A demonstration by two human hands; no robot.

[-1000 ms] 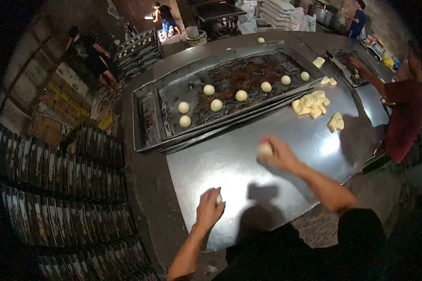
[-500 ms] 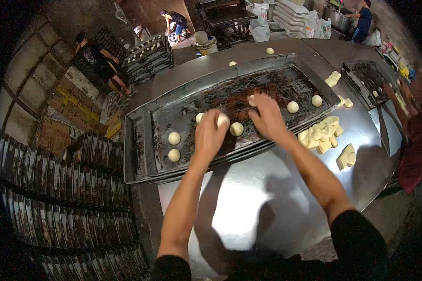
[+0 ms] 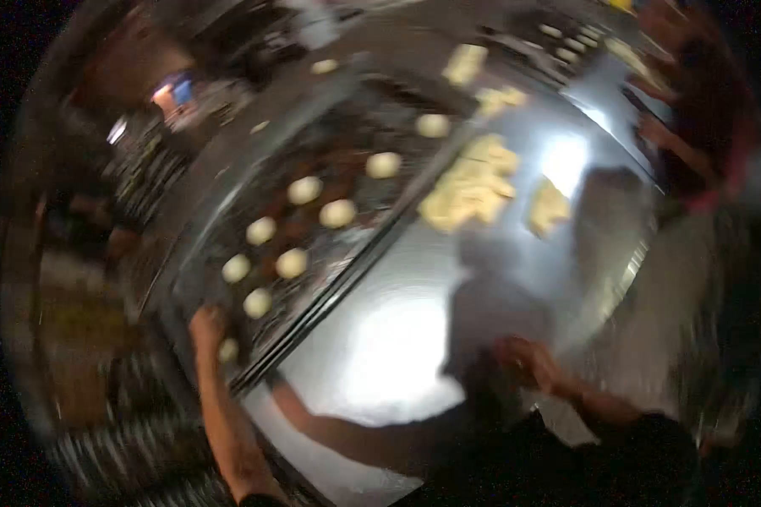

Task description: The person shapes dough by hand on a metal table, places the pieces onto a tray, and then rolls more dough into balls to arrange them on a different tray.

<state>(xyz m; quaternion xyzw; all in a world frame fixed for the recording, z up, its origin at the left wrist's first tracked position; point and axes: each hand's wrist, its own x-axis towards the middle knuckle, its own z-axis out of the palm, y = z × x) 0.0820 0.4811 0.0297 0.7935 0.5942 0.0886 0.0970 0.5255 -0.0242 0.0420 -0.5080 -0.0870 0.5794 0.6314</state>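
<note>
The view is smeared by motion. A dark baking tray [image 3: 196, 245] lies slanted on the metal table, with several pale dough balls [image 3: 291, 263] spaced out on it. At the tray's lower left end is my left hand [image 3: 207, 328], close to a dough ball [image 3: 228, 350]; blur hides its fingers and whether it touches the tray. Away from the tray, my right hand [image 3: 528, 362] is low over the table's near side, its fingers too blurred to read. A heap of cut dough pieces [image 3: 472, 188] lies on the table beside the tray.
A smaller dough pile [image 3: 550, 207] and more pieces [image 3: 467, 64] lie on the shiny table [image 3: 397, 338]. At upper right, another person's arm [image 3: 681, 148] is near a second tray [image 3: 524, 52] with dough balls. Stacked trays [image 3: 135, 456] stand at lower left.
My view has swung and tilted. My left hand has moved to the tray's left end, and my right hand has drawn back off the tray. Dough balls show where both hands were.
</note>
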